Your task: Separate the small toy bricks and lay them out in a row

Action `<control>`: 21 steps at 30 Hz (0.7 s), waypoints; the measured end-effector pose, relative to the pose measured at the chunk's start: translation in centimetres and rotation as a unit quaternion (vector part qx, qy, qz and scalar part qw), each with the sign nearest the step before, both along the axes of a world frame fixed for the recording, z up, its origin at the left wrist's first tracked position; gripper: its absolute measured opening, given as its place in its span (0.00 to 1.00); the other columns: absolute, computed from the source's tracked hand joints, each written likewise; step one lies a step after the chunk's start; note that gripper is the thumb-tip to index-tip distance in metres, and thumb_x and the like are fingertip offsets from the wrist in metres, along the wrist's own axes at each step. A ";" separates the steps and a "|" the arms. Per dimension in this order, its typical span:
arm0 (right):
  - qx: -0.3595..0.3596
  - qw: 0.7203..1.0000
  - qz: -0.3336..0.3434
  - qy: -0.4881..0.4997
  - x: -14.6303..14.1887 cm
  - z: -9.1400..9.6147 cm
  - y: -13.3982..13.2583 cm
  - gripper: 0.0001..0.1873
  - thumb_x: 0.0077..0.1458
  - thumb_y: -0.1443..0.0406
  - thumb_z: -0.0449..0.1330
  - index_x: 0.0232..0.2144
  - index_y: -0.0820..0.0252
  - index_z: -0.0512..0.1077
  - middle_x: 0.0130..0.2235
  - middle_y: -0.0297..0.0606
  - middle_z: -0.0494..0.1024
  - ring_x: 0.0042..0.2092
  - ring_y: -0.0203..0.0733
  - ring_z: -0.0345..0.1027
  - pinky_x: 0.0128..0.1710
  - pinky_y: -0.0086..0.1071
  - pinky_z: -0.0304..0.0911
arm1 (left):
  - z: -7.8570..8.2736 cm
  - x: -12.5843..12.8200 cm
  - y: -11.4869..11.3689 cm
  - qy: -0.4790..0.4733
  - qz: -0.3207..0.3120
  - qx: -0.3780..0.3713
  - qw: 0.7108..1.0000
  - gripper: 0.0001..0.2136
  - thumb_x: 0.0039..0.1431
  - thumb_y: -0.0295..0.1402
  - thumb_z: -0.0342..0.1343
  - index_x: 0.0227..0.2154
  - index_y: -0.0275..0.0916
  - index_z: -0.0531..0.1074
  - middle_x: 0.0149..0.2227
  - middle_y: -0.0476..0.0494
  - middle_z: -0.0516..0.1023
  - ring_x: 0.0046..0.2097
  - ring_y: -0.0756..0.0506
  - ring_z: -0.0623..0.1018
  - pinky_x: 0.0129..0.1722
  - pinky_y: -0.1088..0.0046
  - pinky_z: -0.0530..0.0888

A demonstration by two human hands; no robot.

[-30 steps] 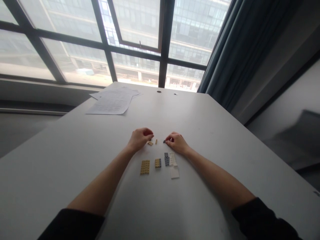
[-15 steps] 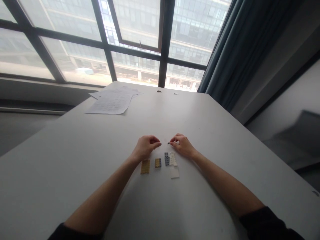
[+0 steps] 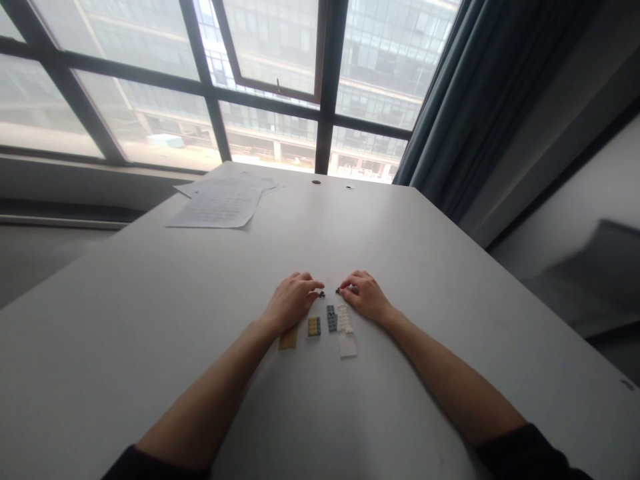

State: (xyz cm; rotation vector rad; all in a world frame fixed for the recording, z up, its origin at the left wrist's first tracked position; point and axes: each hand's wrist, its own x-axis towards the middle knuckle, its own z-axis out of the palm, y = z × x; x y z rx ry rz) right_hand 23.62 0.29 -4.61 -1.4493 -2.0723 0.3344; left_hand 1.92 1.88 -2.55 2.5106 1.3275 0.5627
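My left hand point(image 3: 294, 299) reaches in from the left. Its thumb and forefinger are at a small dark building-brick piece point(image 3: 321, 294). Opposite it, my right hand point(image 3: 369, 297) pinches another small dark building-brick piece point(image 3: 338, 291) between thumb and forefinger. A narrow gap separates the two pieces. Just below the hands are a yellow-and-grey studded brick block point(image 3: 314, 326), a dark grey studded plate point(image 3: 331, 319) and a white studded plate point(image 3: 345, 318). A smooth white tile point(image 3: 348, 345) touches or nearly touches the white plate. My left wrist partly covers a tan plate point(image 3: 287, 338).
Everything lies on a large white table point(image 3: 425, 267). Printed paper sheets point(image 3: 215, 203) sit at its far left. Two round holes, one being a cable hole point(image 3: 316, 182), are near the back edge. Beyond are large windows point(image 3: 270, 133) and a dark curtain point(image 3: 450, 107).
My left hand has turned slightly palm-down and its wrist now covers more of the tan plate. A dark piece shows at its fingertips. My right hand has dropped a little, still pinching its piece.
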 end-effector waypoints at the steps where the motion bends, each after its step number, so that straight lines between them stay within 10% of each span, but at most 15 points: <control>1: 0.000 1.000 0.001 0.001 0.0 0.0 0.0 0.03 0.53 0.67 0.62 0.32 0.57 0.76 0.37 0.38 0.74 0.44 0.41 0.64 0.48 0.36 0.57 | -0.1 0.0 0.0 0.006 -0.009 0.003 1.000 0.12 0.57 0.31 0.51 0.40 0.45 0.78 0.41 0.45 0.78 0.46 0.43 0.73 0.48 0.67 0.67; 21: 0.007 1.000 0.028 0.003 -0.5 0.1 -0.5 0.04 0.53 0.69 0.62 0.32 0.56 0.77 0.37 0.37 0.75 0.44 0.41 0.64 0.48 0.36 0.57 | -0.3 0.0 -0.1 0.020 -0.046 0.022 0.999 0.10 0.59 0.31 0.52 0.35 0.46 0.79 0.38 0.44 0.78 0.42 0.43 0.72 0.46 0.66 0.67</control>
